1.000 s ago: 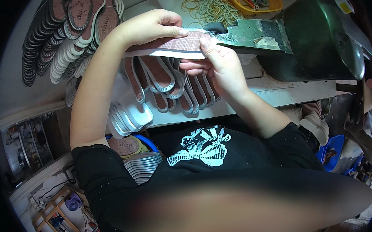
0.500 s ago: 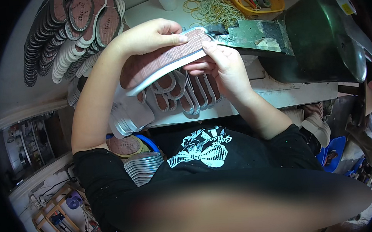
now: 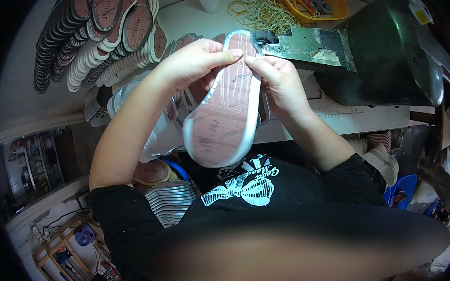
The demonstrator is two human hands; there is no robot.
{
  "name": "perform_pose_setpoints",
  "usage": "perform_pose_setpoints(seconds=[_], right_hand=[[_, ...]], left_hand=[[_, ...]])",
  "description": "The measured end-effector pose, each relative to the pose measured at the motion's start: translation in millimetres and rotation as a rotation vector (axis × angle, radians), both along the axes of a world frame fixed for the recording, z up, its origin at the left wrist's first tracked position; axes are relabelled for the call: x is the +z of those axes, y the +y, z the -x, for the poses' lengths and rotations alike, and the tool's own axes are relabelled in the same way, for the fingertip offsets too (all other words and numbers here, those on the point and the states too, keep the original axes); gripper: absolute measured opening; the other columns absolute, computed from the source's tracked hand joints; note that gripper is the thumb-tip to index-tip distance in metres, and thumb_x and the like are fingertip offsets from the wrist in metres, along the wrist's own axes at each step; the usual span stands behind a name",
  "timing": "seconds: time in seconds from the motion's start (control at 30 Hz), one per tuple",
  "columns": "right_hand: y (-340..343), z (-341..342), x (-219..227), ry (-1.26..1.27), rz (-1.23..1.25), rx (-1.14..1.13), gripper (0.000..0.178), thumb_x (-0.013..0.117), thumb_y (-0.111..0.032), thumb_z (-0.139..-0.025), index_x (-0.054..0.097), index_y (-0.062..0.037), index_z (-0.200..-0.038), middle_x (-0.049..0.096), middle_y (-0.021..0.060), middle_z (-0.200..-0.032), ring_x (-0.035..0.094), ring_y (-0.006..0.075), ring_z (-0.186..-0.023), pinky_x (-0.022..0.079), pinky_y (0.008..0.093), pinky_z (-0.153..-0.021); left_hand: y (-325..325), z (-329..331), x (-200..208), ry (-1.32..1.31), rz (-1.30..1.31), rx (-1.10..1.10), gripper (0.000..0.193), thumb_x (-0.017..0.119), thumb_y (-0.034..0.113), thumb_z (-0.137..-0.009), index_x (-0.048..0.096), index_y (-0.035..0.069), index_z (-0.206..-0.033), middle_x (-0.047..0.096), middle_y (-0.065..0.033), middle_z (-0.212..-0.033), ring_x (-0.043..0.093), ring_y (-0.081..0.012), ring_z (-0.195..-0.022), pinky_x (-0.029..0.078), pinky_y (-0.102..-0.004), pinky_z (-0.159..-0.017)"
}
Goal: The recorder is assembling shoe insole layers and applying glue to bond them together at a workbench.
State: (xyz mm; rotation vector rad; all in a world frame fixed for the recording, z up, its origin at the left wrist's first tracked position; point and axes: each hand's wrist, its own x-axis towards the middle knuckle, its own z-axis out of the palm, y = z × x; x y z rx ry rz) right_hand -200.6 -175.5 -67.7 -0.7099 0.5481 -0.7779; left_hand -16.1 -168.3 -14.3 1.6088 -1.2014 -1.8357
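A shoe insole (image 3: 220, 114) with a reddish-brown lined face and a white rim hangs between my hands, its narrow end up at the head of a green machine (image 3: 307, 46) and its wide end toward my chest. My left hand (image 3: 204, 61) grips the left edge near the narrow end, thumb on the brown face and fingers behind. On the right edge, at about the same height, my right hand (image 3: 278, 76) pinches the rim between thumb and fingers. The insole hides part of the worktable and the pieces behind it.
Stacked insoles (image 3: 118, 33) with black or white rims stand at the back left. Rubber bands (image 3: 263, 12) lie beside a yellow basket (image 3: 320, 11) of tools at the back. Silvery stacked pieces (image 3: 172, 201) sit below the white worktable (image 3: 338, 122), near my left elbow.
The insole has turned, its wide end swinging from the left down toward my chest. My left hand has shifted right and slightly down with it; my right hand stays at the right edge.
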Motion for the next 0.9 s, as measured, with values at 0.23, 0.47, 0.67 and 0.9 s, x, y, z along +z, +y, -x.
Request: perform_pose_setpoints(seconds=[0.23, 0.47, 0.67, 0.9], right_hand=[[-10, 21, 1, 0.06, -0.045, 0.195, 0.024, 0.059, -0.015, -0.088, 0.061, 0.006, -0.1, 0.066, 0.0098, -0.09, 0.062, 0.01, -0.075, 0.05, 0.0222, -0.068], [23, 53, 6, 0.219, 0.107, 0.302, 0.033, 0.07, -0.014, -0.08, 0.062, 0.0037, -0.106, 0.066, 0.0079, -0.096, 0.061, 0.0109, -0.085, 0.049, 0.0264, -0.079], [27, 43, 0, 0.211, 0.082, 0.301, 0.03, 0.069, -0.014, -0.081, 0.064, 0.004, -0.104, 0.067, 0.0078, -0.093, 0.062, 0.0112, -0.083, 0.049, 0.0263, -0.079], [11, 5, -5, -0.035, -0.033, 0.081, 0.032, 0.064, -0.017, -0.087, 0.059, 0.0048, -0.109, 0.064, 0.01, -0.102, 0.061, 0.0146, -0.09, 0.048, 0.0283, -0.082]], left_hand=[[3, 11, 2, 0.035, -0.08, 0.053, 0.045, 0.056, 0.043, -0.089, 0.059, 0.003, -0.068, 0.062, -0.0095, -0.055, 0.057, -0.0121, -0.037, 0.041, -0.0182, -0.032], [-2, 9, 6, -0.113, -0.081, 0.029, 0.05, 0.055, 0.044, -0.09, 0.056, 0.003, -0.062, 0.059, -0.0112, -0.048, 0.05, -0.0104, -0.031, 0.039, -0.0179, -0.031], [-20, -6, -5, -0.402, 0.161, -0.006, 0.058, 0.058, 0.055, -0.084, 0.054, 0.005, -0.054, 0.045, -0.0015, -0.039, 0.039, -0.0071, -0.029, 0.027, -0.0204, -0.03], [-23, -6, -15, -0.367, 0.378, 0.106, 0.05, 0.067, 0.046, -0.079, 0.06, -0.001, -0.092, 0.061, -0.0069, -0.081, 0.055, -0.0092, -0.071, 0.04, -0.0224, -0.061]])
